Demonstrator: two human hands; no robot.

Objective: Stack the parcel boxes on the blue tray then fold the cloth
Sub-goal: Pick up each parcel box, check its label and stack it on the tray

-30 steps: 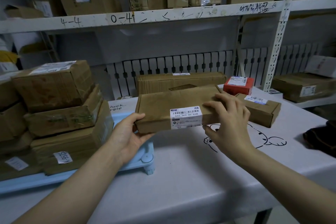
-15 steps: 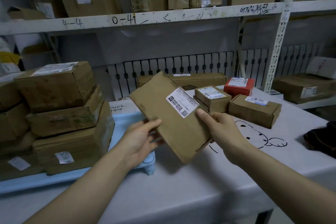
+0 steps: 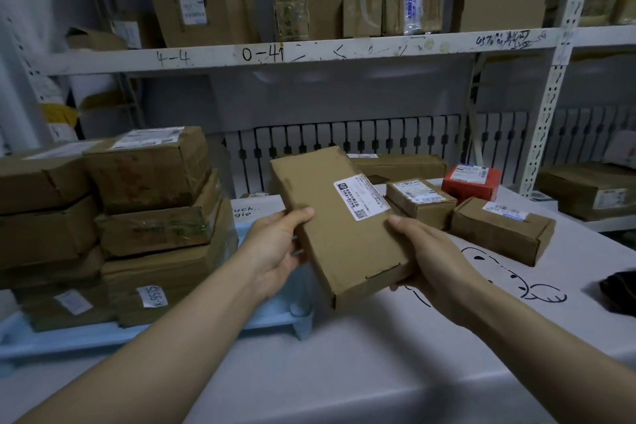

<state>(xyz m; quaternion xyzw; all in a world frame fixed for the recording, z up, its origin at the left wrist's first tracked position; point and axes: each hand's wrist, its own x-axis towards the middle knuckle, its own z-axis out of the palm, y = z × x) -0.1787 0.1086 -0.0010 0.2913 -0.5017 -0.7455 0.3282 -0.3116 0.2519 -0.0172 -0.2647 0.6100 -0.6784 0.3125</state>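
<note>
Both hands, left hand [image 3: 275,248] and right hand [image 3: 430,258], have fingers clamped on a flat box [image 3: 339,227] (label up), tilted above the tabletop [image 3: 378,372], blue tray [image 3: 86,334] just left.

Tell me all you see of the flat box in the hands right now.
The flat box is plain brown cardboard with a white label carrying a QR code on its top face and a tuck flap at the near end. It is held tilted above the table, the left hand and right hand gripping its long sides.
</note>
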